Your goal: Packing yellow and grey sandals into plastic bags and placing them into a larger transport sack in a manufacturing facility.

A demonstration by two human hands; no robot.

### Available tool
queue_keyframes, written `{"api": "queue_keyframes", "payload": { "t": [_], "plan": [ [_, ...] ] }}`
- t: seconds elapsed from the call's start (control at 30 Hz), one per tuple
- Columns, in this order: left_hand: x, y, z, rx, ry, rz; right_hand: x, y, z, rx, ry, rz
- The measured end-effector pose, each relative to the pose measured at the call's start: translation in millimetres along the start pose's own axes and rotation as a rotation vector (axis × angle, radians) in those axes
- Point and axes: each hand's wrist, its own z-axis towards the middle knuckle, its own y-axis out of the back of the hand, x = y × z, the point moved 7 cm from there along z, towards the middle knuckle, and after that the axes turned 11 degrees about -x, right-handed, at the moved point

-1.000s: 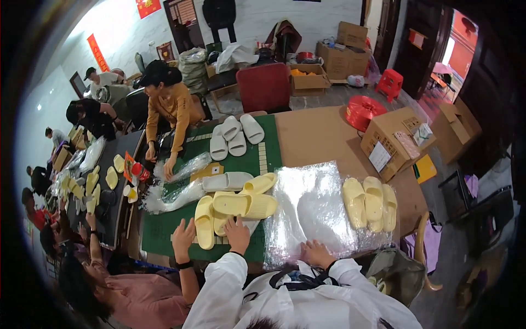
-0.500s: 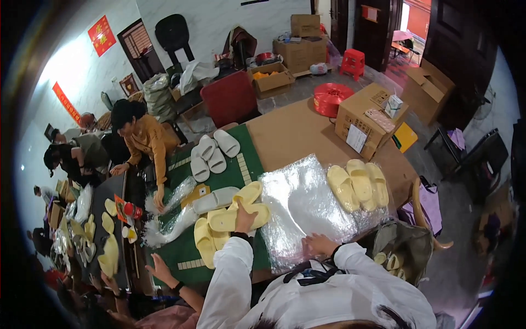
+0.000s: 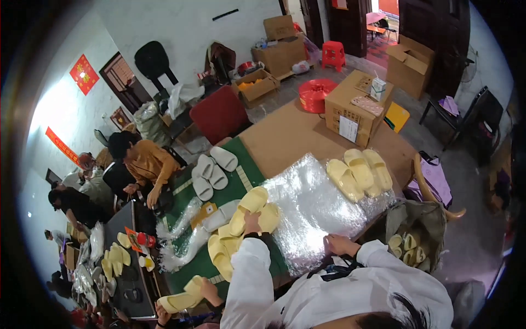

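Two yellow slippers (image 3: 253,198) under the L hand (image 3: 252,222) have been tipped up since ½ sec ago; then they lay flatter on the pile, now they're angled up at its far R side. Co-worker's hand (image 3: 209,290), near L, was bare w/ fingers spread; now it's on a yellow pair (image 3: 183,299) by the near table edge.

Counts: 2 yellow slippers in L hand, approx. 2 more in the near pile (image 3: 220,256), 3 yellow on the R (image 3: 359,170) atop clear wrap. 4 white slippers (image 3: 204,188) far L on the green mat (image 3: 234,191); at least 1 grey-white slipper (image 3: 216,220) btwn those & the near pile. Several yellow in the sack (image 3: 397,219), near R; exact no. unclear. 1 stack of clear film (image 3: 312,205), mid-table; 1 red ribbon roll (image 3: 316,94) & 1 cardbd box (image 3: 339,109), far R on the table.

L hand: closed round the 2 slippers, fingers partly hidden behind them. R hand (image 3: 342,245): fingers a bit bent, touching the film stack's near R edge; can't tell if it's pinching a sheet. Vs. ½ sec ago, R hand's still at that edge; the 4 white & the 3 R-side yellow haven't changed places on the table.
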Motion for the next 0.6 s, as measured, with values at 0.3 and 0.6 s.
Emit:
{"api": "queue_keyframes", "payload": {
  "t": [0.3,0.6],
  "plan": [
    [-92.0,-10.8,-82.4,-0.011,-0.923,0.896,-0.5,-10.3,3.5,0.088,0.086,0.01],
    [-91.5,-96.8,-156.0,0.409,-0.364,0.354,12.7,-33.3,21.2,0.264,0.381,0.004]
  ]
}}
